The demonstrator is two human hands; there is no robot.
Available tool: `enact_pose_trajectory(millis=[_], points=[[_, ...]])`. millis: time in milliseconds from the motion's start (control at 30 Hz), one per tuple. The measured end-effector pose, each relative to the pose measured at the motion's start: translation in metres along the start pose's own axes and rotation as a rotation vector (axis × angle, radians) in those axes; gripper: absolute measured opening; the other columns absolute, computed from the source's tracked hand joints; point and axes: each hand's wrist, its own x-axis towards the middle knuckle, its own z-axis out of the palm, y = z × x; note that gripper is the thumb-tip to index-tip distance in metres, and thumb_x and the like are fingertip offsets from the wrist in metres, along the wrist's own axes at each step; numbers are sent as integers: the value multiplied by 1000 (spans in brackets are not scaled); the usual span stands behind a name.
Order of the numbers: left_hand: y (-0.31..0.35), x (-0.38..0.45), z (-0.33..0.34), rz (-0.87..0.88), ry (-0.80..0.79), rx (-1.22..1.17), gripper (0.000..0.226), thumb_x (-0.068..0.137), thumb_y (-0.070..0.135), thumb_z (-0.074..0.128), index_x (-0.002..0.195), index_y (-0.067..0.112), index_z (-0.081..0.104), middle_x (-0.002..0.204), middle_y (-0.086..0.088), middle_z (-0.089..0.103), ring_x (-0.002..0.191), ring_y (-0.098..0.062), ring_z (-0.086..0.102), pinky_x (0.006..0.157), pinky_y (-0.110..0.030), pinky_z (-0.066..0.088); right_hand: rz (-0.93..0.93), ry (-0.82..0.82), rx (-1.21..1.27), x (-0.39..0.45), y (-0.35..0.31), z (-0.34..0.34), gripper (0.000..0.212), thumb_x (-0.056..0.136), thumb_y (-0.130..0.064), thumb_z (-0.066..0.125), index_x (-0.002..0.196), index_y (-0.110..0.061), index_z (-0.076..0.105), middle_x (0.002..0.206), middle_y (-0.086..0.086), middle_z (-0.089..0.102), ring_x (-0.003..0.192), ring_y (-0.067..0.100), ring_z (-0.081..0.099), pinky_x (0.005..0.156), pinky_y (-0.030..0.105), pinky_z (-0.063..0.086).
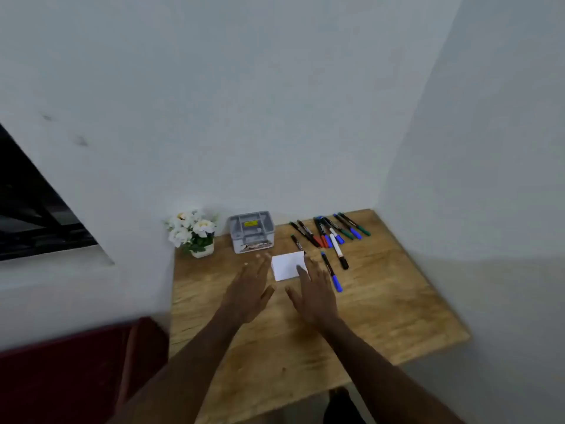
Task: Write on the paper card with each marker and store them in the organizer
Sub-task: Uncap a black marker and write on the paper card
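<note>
The step in hand, as I judge it, is to choose the first marker, because no marker stands in the organizer [251, 231] yet and the paper card [286, 266] looks blank. To do it well, the person should take the nearest one, the blue-capped marker [331, 271] lying just beside the right hand at about 2 o'clock from it, and pull off the cap before writing; the other hand should press the card flat so that it does not slide on the smooth wooden table [382, 301]. The left hand [249, 290] is spread open with straight fingers, it holds nothing, and its fingertips reach toward the left edge of the card; I cannot tell if it touches the table. The right hand [315, 290] is also open and empty, with the fingers over the right lower corner of the card, perhaps touching it. The card lies in the middle of the table, at 5 o'clock from the grey organizer. The group of markers [328, 231] lies at 3 o'clock from the organizer, near the wall, and a black marker [297, 242] lies at 12 o'clock from the card. A small pot of white flowers [194, 232] stands at 9 o'clock from the organizer.
</note>
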Motion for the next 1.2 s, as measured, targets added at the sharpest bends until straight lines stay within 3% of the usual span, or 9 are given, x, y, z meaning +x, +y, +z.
enact_pose_trajectory(millis=[133, 200, 300, 433, 600, 733, 933, 1033, 1200], points=[[16, 64, 53, 73, -89, -9, 67, 107, 34, 44, 168, 13, 24, 174, -7, 25, 162, -23, 22, 132, -43, 17, -156, -100, 7, 48, 58, 26, 63, 108, -42, 52, 162, -13, 38, 174, 12, 30, 161, 27, 29, 130, 37, 19], [13, 82, 76, 51, -108, -3, 62, 106, 38, 38, 164, 16, 35, 170, -5, 35, 157, -22, 36, 127, -41, 26, -232, -144, -21, 65, 79, 36, 61, 108, -44, 47, 160, -11, 42, 171, 13, 37, 159, 27, 34, 128, 36, 18], [8, 86, 89, 1, -68, -6, 59, 103, 45, 31, 154, 25, 52, 159, 0, 54, 141, -20, 56, 110, -41, 48, -374, -100, -53, 86, 100, 41, 55, 104, -42, 44, 145, -10, 62, 156, 12, 58, 147, 28, 54, 123, 44, 40], [6, 87, 98, 34, -12, -18, 47, 103, 44, 43, 143, 28, 62, 122, 2, 70, 103, -17, 68, 79, -32, 54, -414, -60, 38, 108, 108, 37, 38, 104, -34, 49, 120, -15, 77, 128, 5, 76, 122, 22, 69, 109, 45, 56], [2, 86, 110, -51, 132, -170, 45, 102, 50, 61, 145, 36, 62, 105, 9, 56, 95, -8, 50, 68, -24, 44, -365, 115, 60, 138, 105, 52, 22, 92, -8, 73, 114, -5, 76, 128, 19, 70, 117, 30, 61, 91, 41, 59], [-5, 83, 122, -42, 171, -172, 46, 102, 53, 61, 145, 38, 62, 106, 11, 57, 98, -8, 52, 73, -31, 50, -308, 64, -51, 145, 98, 68, 33, 80, -4, 86, 111, -4, 76, 123, 21, 71, 110, 34, 70, 78, 40, 66], [-6, 82, 130, -16, 230, -93, 45, 103, 52, 59, 145, 36, 63, 110, 11, 59, 100, -8, 54, 74, -30, 50, -316, 92, -115, 144, 106, 74, 49, 66, 12, 89, 109, -5, 76, 111, 17, 72, 100, 36, 69, 62, 33, 51], [-8, 83, 132, 14, 255, -53, 45, 102, 53, 59, 144, 35, 64, 110, 10, 61, 98, -9, 56, 73, -31, 49, -361, 118, -185, 144, 106, 74, 48, 75, 10, 84, 118, -6, 71, 115, 17, 68, 109, 36, 64, 66, 32, 40], [-3, 80, 127, 69, 276, 69, 45, 103, 54, 55, 141, 34, 65, 108, 8, 61, 92, -13, 58, 67, -36, 52, -392, 282, -218, 133, 99, 72, 53, 98, 1, 66, 147, -10, 48, 142, 17, 53, 134, 33, 48, 84, 36, 50]])
